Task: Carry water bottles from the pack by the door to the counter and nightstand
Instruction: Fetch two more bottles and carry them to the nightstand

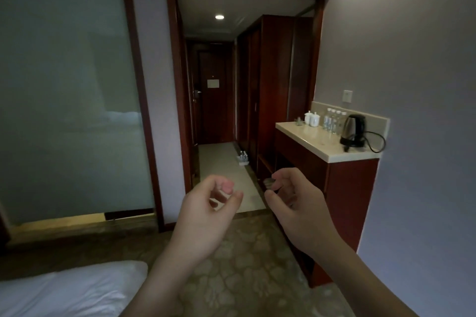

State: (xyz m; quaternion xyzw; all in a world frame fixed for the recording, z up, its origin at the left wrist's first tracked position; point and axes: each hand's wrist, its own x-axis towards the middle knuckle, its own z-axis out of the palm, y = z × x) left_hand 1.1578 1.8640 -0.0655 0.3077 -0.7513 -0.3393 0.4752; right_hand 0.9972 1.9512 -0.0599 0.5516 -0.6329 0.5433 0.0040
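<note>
**Two empty hands, bottles at both ends of the hallway**

Two bare hands are raised in front of the camera, neither holding anything. The left hand [206, 210] has its fingers loosely curled, thumb tip close to the index finger. The right hand [296, 201] is likewise relaxed, its fingers bent in a loose curve with a gap between them and the thumb.

The shrink-wrapped pack of clear plastic water bottles [243, 158] sits on the pale tiled hallway floor, against the dark red wooden wardrobe [273, 72] and short of the dark wooden entry door [213, 100]; the number of bottles in it is too small to count.

On the cream stone-topped counter [322, 141], set on a red-brown wooden cabinet, stand four clear bottles with white caps [333, 121] in a tight row. Left of them are two white lidded ceramic cups [311, 118]; right of them, one black and steel electric kettle [354, 130] with a looping black cord.

A frosted glass panel [67, 90] fills the left wall. A white bed corner [67, 288] lies over patterned brownish carpet [247, 265].
</note>
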